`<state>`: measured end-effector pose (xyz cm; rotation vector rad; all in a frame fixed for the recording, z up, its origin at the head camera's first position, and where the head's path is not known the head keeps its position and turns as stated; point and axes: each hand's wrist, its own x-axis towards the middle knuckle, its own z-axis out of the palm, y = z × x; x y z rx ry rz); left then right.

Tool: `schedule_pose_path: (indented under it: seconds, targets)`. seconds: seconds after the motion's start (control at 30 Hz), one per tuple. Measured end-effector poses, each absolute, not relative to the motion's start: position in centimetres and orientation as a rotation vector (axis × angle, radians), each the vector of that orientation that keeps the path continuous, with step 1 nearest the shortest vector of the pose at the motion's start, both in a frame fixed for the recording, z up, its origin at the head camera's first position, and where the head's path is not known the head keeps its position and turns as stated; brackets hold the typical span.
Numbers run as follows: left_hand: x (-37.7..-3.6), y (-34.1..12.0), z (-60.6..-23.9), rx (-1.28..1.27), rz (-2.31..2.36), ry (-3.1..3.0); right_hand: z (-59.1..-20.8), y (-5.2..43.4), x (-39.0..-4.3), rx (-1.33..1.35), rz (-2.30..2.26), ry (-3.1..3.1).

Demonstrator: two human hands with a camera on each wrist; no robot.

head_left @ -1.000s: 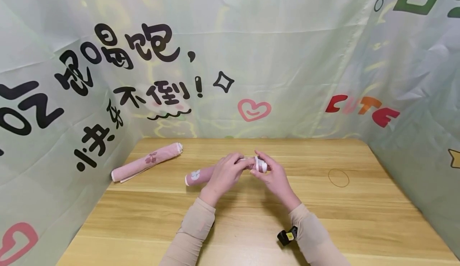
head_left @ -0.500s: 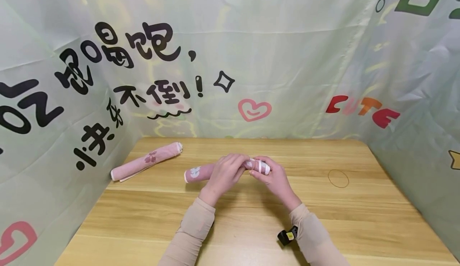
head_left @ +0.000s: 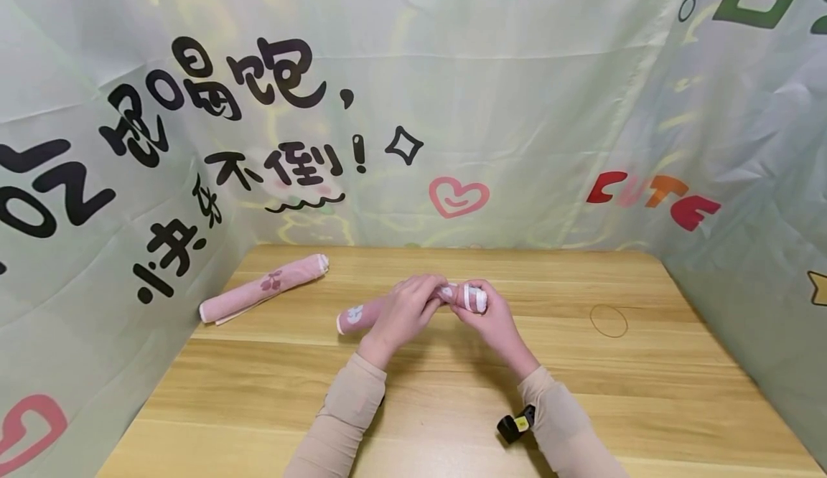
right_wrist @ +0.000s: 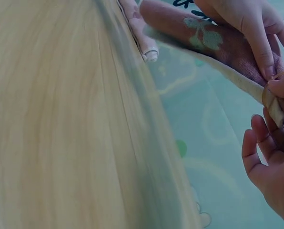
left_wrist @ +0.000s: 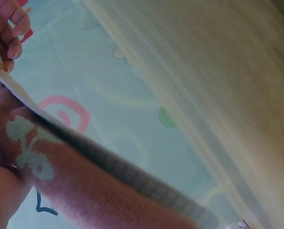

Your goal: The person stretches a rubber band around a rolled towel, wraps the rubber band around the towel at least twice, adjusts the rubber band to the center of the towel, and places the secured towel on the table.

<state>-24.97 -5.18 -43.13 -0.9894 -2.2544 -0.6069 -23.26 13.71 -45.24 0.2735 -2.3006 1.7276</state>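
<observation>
A rolled pink towel [head_left: 354, 314] with a white print is held a little above the wooden table [head_left: 452, 392] at its middle. My left hand [head_left: 426, 293] grips the roll around its middle, fingers curled over it. My right hand [head_left: 468, 298] pinches the roll's white-edged right end [head_left: 476, 297]. In the right wrist view the right hand's fingers [right_wrist: 280, 88] hold that white edge, where a thin tan band seems to sit, and the left hand [right_wrist: 249, 24] grips the pink roll [right_wrist: 213, 40]. The left wrist view shows the roll [left_wrist: 85, 186] up close.
A second rolled pink towel [head_left: 265, 288] lies at the table's far left, close to the printed cloth wall [head_left: 194, 141]. Cloth walls close in the left, back and right sides. A small black device [head_left: 515, 424] sits by my right sleeve. A faint ring mark [head_left: 609, 320] is on the right.
Both hands have kept working at the roll's right end, which dipped slightly. The roll's left end has shifted a little to the right. The second roll has not moved.
</observation>
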Motion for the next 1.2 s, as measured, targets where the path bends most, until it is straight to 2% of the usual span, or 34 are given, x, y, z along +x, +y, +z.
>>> schedule_pose_path:
  seconds: [0.43, 1.2]
  targets:
    - [-24.9, -4.8, -42.3, -0.991, -0.605, -2.218, -44.9, 13.8, -23.1, 0.336, 1.954, -2.133]
    - [-25.4, -3.0, -38.9, -0.847, -0.831, -2.099, -45.0, 14.6, -23.4, 0.401, 1.871, -2.129]
